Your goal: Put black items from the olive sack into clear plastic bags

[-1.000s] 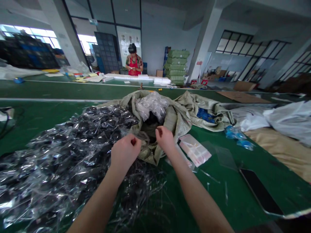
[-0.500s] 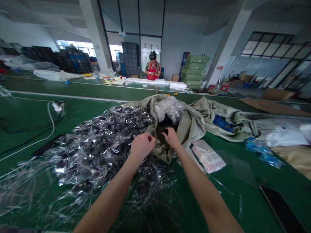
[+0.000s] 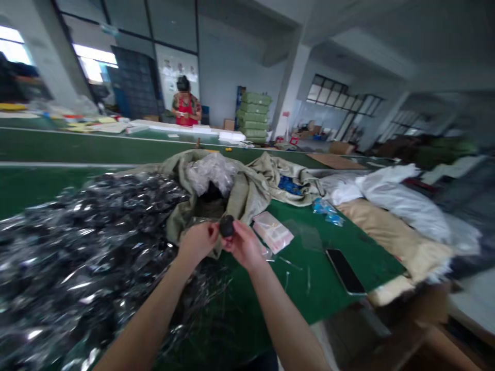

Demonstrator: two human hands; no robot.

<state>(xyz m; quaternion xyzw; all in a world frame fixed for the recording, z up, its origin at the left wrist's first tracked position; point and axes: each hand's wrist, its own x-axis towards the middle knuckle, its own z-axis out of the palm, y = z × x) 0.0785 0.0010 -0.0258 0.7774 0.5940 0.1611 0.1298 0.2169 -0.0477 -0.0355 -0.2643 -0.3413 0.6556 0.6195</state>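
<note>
Between the fingers of my right hand (image 3: 244,244) is a small black round piece (image 3: 226,225), held up over the front of an open olive woven sack (image 3: 176,219). My left hand (image 3: 198,241) is closed in a pinch just left of the piece; some clear film shows by its fingers, but what it grips I cannot make out. Crumpled clear plastic (image 3: 212,172) lines the sack's mouth, and its inside is dark. To the left spreads a big heap of black pieces in clear plastic bags (image 3: 88,247), blurred at its near side.
A pack of flat printed plastic bags (image 3: 273,232) and a phone (image 3: 345,271) lie on the green table (image 3: 294,293). Further right are a second sack (image 3: 266,170) with blue items, blue packets (image 3: 328,211) and beige sacks (image 3: 390,234). A co-worker (image 3: 186,105) stands beyond.
My right hand has come out of the sack's mouth and now holds the black round piece. The left hand stays pinched near it. The view has swung right.
</note>
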